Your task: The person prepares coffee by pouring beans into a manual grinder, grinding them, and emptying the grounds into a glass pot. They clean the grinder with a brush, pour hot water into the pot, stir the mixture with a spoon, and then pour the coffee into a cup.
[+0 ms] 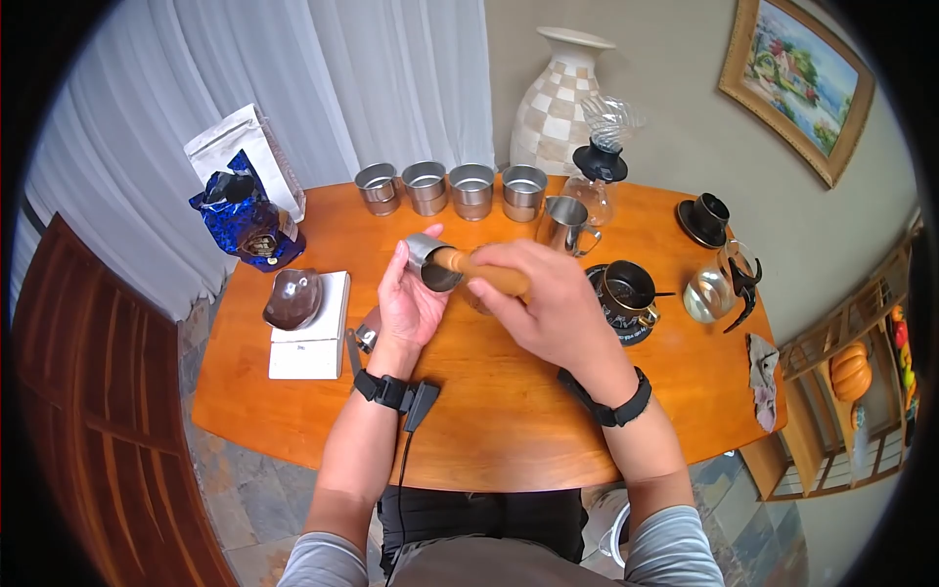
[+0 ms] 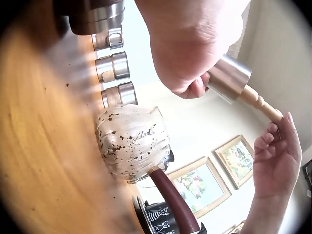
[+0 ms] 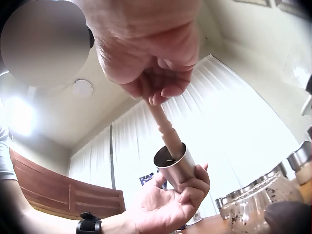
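Note:
My left hand [image 1: 411, 311] holds a small steel cup [image 1: 422, 250] above the table, its mouth tipped toward the right hand. In the right wrist view, fingers and thumb wrap the cup's [image 3: 178, 171] lower part. My right hand [image 1: 558, 298] grips a turned wooden handle [image 1: 504, 278]. The far end of this wooden-handled tool [image 3: 168, 134] reaches into the cup's mouth; its head is hidden inside, apart from a thin strand showing at the opening. Beneath the hands, a clear glass vessel [image 2: 134, 141] speckled with dark grains stands on the table, mostly covered by the right hand in the head view.
Several steel cups [image 1: 472, 191] line the back edge. A white scale [image 1: 308, 357] bearing a glass bowl [image 1: 292, 298] and a blue bag [image 1: 249, 225] are left. A steel pitcher [image 1: 562, 223], black mug [image 1: 626, 286], glass server [image 1: 706, 293] and cloth [image 1: 763, 377] are right.

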`<action>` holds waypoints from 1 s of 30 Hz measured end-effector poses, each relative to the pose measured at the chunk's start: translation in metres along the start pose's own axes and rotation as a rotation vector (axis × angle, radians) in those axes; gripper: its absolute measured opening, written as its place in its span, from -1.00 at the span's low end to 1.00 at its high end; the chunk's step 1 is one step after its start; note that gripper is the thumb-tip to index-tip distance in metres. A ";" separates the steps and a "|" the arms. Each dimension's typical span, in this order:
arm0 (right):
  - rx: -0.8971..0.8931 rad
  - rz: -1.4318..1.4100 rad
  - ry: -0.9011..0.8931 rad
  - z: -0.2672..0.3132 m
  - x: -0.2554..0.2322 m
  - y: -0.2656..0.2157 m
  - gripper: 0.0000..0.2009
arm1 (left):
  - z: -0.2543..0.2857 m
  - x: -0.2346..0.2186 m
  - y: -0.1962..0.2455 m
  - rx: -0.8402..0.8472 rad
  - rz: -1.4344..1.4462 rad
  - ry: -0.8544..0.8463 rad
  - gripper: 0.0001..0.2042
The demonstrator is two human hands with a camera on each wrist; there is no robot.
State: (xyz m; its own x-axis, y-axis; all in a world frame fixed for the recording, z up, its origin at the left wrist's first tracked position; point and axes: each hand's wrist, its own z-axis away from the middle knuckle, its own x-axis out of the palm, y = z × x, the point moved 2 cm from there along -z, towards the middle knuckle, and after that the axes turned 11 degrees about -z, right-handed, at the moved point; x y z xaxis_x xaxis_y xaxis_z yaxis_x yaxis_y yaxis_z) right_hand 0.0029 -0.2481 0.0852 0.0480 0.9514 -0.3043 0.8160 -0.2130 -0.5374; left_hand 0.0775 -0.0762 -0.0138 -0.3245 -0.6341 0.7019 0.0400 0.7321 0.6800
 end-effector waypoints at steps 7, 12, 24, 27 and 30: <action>0.052 -0.055 0.050 0.001 -0.001 -0.001 -0.81 | -0.001 -0.004 0.000 0.007 0.024 -0.009 -0.53; 0.158 -0.143 0.023 0.002 0.002 0.008 -0.81 | -0.004 -0.013 -0.002 0.013 0.046 -0.059 -0.50; -0.120 0.231 -0.203 0.003 0.015 0.000 -0.77 | -0.001 -0.003 -0.003 -0.064 0.064 0.073 -0.52; -0.070 0.201 -0.182 0.005 0.017 -0.011 -0.79 | 0.000 0.000 -0.002 -0.054 0.030 0.069 -0.49; -0.048 0.060 -0.120 0.004 0.009 -0.009 -0.76 | 0.001 0.005 -0.001 -0.074 0.029 0.200 -0.47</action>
State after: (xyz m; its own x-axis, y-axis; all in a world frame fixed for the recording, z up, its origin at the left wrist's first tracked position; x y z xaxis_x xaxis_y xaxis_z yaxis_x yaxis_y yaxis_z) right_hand -0.0063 -0.2385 0.0842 0.0305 0.9033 -0.4279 0.8404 -0.2549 -0.4782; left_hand 0.0753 -0.0801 -0.0117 -0.1287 -0.6553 0.7443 0.1177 0.7352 0.6676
